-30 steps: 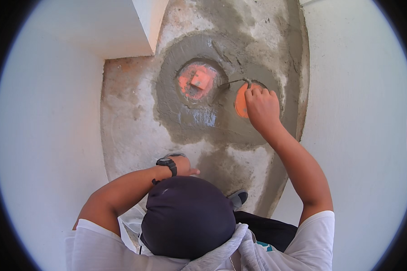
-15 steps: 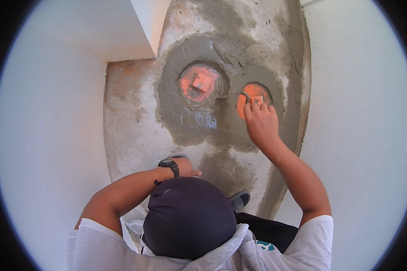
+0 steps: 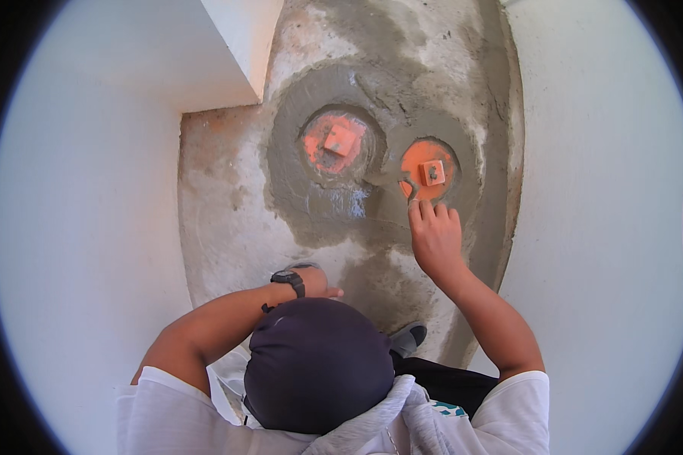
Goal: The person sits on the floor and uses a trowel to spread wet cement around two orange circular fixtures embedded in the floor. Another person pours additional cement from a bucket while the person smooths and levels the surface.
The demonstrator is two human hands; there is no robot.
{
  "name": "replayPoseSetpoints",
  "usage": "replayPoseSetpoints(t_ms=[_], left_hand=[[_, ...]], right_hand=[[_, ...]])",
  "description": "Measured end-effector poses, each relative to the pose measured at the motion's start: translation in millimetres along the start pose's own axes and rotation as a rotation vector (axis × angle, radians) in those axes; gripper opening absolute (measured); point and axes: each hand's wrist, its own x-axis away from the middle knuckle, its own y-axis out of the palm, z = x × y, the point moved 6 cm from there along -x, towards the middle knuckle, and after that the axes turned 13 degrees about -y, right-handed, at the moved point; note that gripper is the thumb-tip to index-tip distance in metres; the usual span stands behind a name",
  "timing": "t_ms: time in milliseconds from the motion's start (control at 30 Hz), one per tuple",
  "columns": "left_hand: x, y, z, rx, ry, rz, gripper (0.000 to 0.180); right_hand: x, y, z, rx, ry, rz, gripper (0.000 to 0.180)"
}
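Two round orange caps with raised square centres sit in wet grey mortar on the floor. At the near edge of the right cap [image 3: 421, 155], my right hand [image 3: 437, 236] has its fingers bent and drawn together. What they grip, if anything, is hidden. A curved dark smear or edge [image 3: 410, 188] shows on the cap just beyond the fingertips. The left cap [image 3: 334, 144] is paler and streaked with mortar. My left hand [image 3: 319, 283], below a black wristwatch [image 3: 290, 280], is low in front of me beside a grey shoe; its thumb shows, its other fingers are hidden.
Smoothed mortar [image 3: 292, 182] rings both caps, and a mortar band [image 3: 497, 152] runs along the right wall [image 3: 607, 189]. A white block corner [image 3: 228, 61] juts in at the upper left. My grey shoe [image 3: 407, 339] stands near the bottom.
My right hand has drawn back toward me from the right cap's square centre to its near edge, uncovering the centre. My left hand has barely moved.
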Motion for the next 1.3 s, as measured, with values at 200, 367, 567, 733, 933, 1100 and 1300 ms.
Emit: replayPoseSetpoints(t_ms=[200, 367, 567, 733, 933, 1100, 1300], left_hand=[[-0.1, -0.3, 1.0, -0.023, 0.002, 0.017, 0.078], [-2.0, 1.3, 0.6, -0.016, 0.014, 0.005, 0.076], [-3.2, 1.8, 1.7, -0.033, 0.011, -0.020, 0.076], [-3.2, 1.9, 1.8, -0.046, 0.002, -0.013, 0.076], [0.5, -0.7, 3.0, -0.024, 0.010, -0.027, 0.077], [4.7, -4.7, 4.4, -0.019, -0.020, -0.117, 0.078], [5.5, -5.1, 4.2, -0.016, -0.005, -0.105, 0.079]], right_hand=[[5.7, -1.5, -3.0, -0.006, 0.049, 0.130, 0.033], [2.0, 0.0, 6.5, -0.043, 0.112, 0.085, 0.029], [-14.4, -12.3, 39.8, -0.052, 0.125, 0.157, 0.029], [-36.0, -2.8, 67.9, -0.179, 0.167, 0.138, 0.029], [-61.2, 5.9, 93.8, -0.123, 0.073, 0.097, 0.029], [-68.3, 6.1, 81.3, -0.006, 0.011, 0.161, 0.029], [-58.8, 7.3, 53.3, 0.025, -0.010, 0.128, 0.023]])
